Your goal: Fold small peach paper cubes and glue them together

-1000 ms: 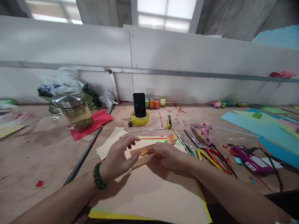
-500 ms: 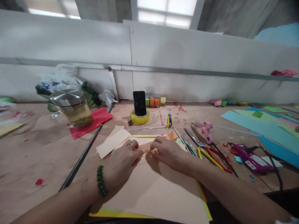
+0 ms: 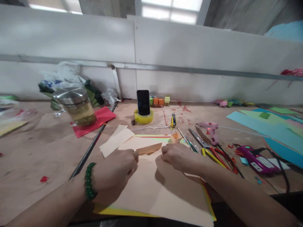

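A narrow folded strip of peach paper (image 3: 149,149) stretches between my two hands, just above a stack of paper sheets (image 3: 151,195). At its left end, the fingers of my left hand (image 3: 115,168) are curled closed on it; a ring and a green bead bracelet (image 3: 89,181) show on that side. My right hand (image 3: 177,156) is closed at the strip's right end, its fingertips partly hidden. Beyond the right hand sits a small folded peach paper piece (image 3: 175,137). Two loose cut peach paper pieces (image 3: 115,140) overlap the stack's far left corner.
Scissors (image 3: 208,148), a pink glue gun (image 3: 210,130) and a purple device (image 3: 258,159) with a cable lie to the right. A phone (image 3: 143,102) stands in a yellow tape roll (image 3: 144,117) near a cutter (image 3: 173,120). A glass mug (image 3: 79,110) is at left.
My hands have moved apart, the left one toward me and the right one slightly rightward. More of the paper strip now shows between them. The view has shifted slightly.
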{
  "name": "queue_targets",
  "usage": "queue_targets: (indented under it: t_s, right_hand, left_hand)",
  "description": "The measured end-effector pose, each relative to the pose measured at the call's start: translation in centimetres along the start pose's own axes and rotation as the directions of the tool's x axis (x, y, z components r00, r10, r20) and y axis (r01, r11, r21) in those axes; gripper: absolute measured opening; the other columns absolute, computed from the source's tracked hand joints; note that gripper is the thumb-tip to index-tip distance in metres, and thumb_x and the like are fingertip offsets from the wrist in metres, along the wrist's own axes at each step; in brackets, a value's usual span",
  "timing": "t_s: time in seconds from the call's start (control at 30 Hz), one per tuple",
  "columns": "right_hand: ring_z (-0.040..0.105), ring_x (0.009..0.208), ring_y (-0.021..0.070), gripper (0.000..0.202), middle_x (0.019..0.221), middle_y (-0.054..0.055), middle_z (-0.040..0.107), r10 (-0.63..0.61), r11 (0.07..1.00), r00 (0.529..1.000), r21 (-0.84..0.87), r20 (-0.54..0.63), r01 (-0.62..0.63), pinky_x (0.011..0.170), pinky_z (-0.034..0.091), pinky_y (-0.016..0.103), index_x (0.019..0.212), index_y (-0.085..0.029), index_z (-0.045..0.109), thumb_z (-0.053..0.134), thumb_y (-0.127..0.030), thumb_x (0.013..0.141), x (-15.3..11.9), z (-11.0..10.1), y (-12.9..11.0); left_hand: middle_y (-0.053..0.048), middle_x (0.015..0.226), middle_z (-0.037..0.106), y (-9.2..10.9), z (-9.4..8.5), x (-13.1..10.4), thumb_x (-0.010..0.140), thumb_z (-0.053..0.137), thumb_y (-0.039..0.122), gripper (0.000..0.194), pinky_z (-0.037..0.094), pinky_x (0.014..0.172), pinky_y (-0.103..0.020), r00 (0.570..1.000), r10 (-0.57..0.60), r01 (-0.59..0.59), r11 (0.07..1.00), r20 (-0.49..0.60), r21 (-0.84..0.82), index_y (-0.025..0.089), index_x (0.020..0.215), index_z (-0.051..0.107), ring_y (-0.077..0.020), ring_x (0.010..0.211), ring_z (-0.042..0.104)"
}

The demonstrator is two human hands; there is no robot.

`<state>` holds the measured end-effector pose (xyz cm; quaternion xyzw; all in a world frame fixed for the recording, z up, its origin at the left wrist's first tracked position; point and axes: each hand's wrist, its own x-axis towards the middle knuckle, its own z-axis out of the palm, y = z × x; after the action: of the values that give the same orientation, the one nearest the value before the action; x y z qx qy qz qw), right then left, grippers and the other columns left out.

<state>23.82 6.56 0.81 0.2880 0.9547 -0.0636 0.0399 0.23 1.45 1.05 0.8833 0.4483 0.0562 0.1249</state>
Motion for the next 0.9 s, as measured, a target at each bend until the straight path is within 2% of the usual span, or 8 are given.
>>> queue_targets:
  t_s: [0.1,0.2,0.33,0.43,0.63,0.73,0.83,0.9]
  right_hand:
    - [0.054,0.066,0.0142,0.024,0.077,0.008,0.065,0.036,0.998,0.999,0.042,-0.018,-0.035,0.054,0.025,0.027,0.067,-0.014,0.068,0.055,-0.006,0.084,0.0,-0.2,-0.2]
    - [0.054,0.065,0.0138,0.021,0.077,0.007,0.066,0.049,0.998,0.999,0.047,-0.002,-0.049,0.055,0.026,0.026,0.068,-0.015,0.069,0.056,-0.007,0.083,0.0,-0.4,-0.3]
    - [0.055,0.069,0.0132,0.022,0.08,0.006,0.066,0.034,0.996,0.999,0.088,-0.006,-0.033,0.058,0.03,0.024,0.072,-0.015,0.07,0.053,-0.004,0.081,0.1,-0.8,-0.2]
    - [0.055,0.069,0.0129,0.022,0.08,0.004,0.065,0.054,0.992,0.998,0.118,-0.041,-0.049,0.06,0.032,0.023,0.073,-0.015,0.069,0.052,-0.003,0.079,0.1,-0.4,0.0]
    - [0.055,0.076,0.0156,0.016,0.088,0.004,0.061,0.059,0.974,0.947,0.226,-0.314,0.014,0.067,0.039,0.024,0.089,-0.016,0.064,0.061,-0.01,0.075,0.4,1.3,0.9]
    - [0.056,0.083,0.0186,0.014,0.091,0.007,0.062,0.022,0.96,0.928,0.266,-0.373,0.084,0.072,0.044,0.028,0.092,-0.017,0.061,0.064,-0.02,0.079,0.7,1.4,1.5]
    - [0.056,0.088,0.0192,0.015,0.093,0.007,0.064,-0.011,0.945,0.925,0.298,-0.379,0.133,0.079,0.045,0.032,0.095,-0.018,0.062,0.048,-0.021,0.093,0.9,1.2,2.0]
    - [0.056,0.096,0.0203,0.02,0.099,0.009,0.063,0.015,0.939,0.901,0.316,-0.434,0.137,0.086,0.045,0.035,0.098,-0.017,0.063,0.043,-0.019,0.094,1.0,1.1,2.1]
  left_hand:
    - [-0.002,0.065,0.058,0.1,0.0,0.7,0.068,0.05,0.011,0.018,0.039,0.062,-0.029,1.0,-0.015,0.014,0.998,0.02,0.059,0.019,0.052,0.052,-0.0171,0.063,0.054]
    - [-0.003,0.074,0.059,0.6,0.6,1.4,0.075,0.048,0.014,0.014,0.041,0.063,-0.028,0.979,-0.124,0.131,0.991,-0.16,0.036,0.02,0.068,0.058,-0.0174,0.067,0.055]
    - [-0.005,0.083,0.059,0.9,1.1,2.2,0.08,0.056,0.03,0.013,0.042,0.065,-0.031,0.978,-0.195,0.201,0.976,-0.067,0.084,0.019,0.074,0.058,-0.0208,0.074,0.057]
    - [-0.004,0.082,0.059,0.6,1.2,2.5,0.079,0.057,0.033,0.014,0.041,0.066,-0.032,0.972,-0.22,0.224,0.973,-0.08,0.048,0.02,0.078,0.057,-0.0215,0.076,0.056]
    - [0.0,0.073,0.059,0.3,1.3,2.4,0.069,0.052,0.016,0.007,0.035,0.059,-0.027,0.952,-0.294,0.282,0.95,-0.081,-0.136,0.02,0.074,0.054,-0.017,0.067,0.053]
    - [0.001,0.07,0.057,-0.1,1.4,2.3,0.074,0.05,0.018,0.007,0.033,0.057,-0.026,0.969,-0.234,0.218,0.962,-0.08,-0.165,0.02,0.068,0.052,-0.0159,0.065,0.05]
    - [0.0,0.072,0.057,-0.8,1.5,2.1,0.077,0.05,0.015,0.011,0.034,0.061,-0.026,0.986,-0.069,0.051,0.991,-0.152,-0.123,0.02,0.067,0.052,-0.0155,0.067,0.049]
    - [0.0,0.07,0.057,-1.2,1.4,2.1,0.075,0.048,0.008,0.015,0.034,0.065,-0.027,0.984,0.038,-0.049,0.997,-0.173,-0.061,0.019,0.066,0.052,-0.0156,0.067,0.048]
